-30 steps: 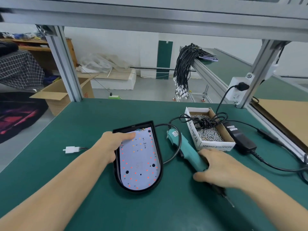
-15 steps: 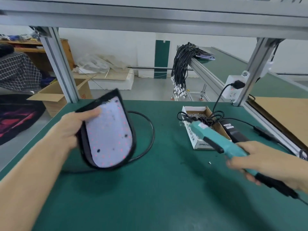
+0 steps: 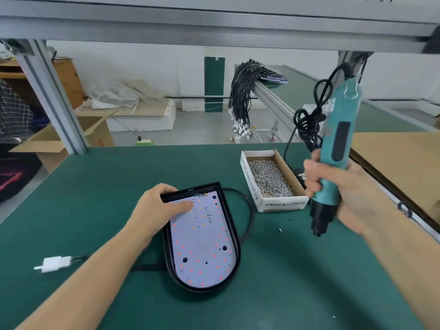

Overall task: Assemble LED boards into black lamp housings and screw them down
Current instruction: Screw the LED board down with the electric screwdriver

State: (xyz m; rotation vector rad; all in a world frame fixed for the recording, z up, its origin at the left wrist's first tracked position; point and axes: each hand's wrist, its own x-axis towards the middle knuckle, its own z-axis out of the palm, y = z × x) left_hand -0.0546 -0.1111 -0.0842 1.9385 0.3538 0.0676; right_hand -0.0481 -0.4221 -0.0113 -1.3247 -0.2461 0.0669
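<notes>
Right hand fisted round the teal electric screwdriver, held upright above the table's right side, bit end down and clear of the surface; its black cord loops beside the tool's upper half. Left hand grips the top-left corner of the black lamp housing, thumb pressed on the white LED board seated inside it. Housing lies flat mid-table, toward the near edge, rounded end nearest. Its black cable curls round the right side and runs out left to a white plug near the left edge. Open cardboard box of screws sits between housing and screwdriver, toward the far edge. One loose screw on the green table just below the box.
</notes>
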